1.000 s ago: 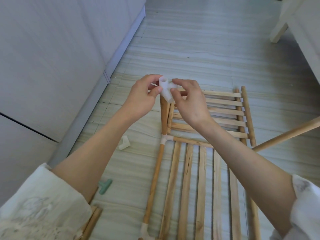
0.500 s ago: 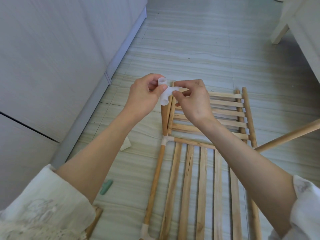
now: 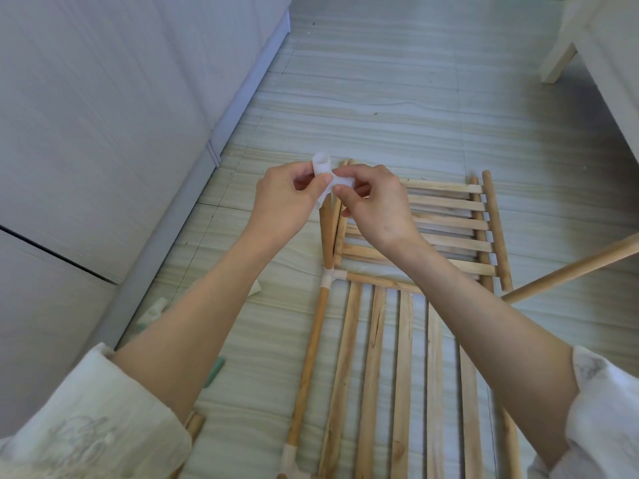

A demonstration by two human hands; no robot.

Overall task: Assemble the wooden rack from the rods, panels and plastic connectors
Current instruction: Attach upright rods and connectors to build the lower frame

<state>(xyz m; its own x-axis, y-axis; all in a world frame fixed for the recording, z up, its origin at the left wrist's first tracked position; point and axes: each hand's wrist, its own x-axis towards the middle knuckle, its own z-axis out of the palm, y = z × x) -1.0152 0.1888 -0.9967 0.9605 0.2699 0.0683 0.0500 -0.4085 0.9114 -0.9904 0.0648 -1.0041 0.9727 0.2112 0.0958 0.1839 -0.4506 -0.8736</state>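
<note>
Connector: a translucent white plastic multi-socket connector (image 3: 326,179), at the top of the upright wooden rod (image 3: 325,236) — one open tube end points up and away, a side branch points right.
Rod axis: near vertical, leaning slightly, foot in a white plastic corner joint (image 3: 331,274).
Left hand (image 3: 283,198): fingers curled, thumb and fingertips pinching the connector's upper tube.
Right hand (image 3: 375,205): fingers curled, pinching the side branch.
Panels: a slatted wooden panel (image 3: 397,368) flat on the pale striped tile floor (image 3: 380,108), slats running toward the camera; a second slatted wooden panel (image 3: 449,223) beyond — slats crosswise.
</note>
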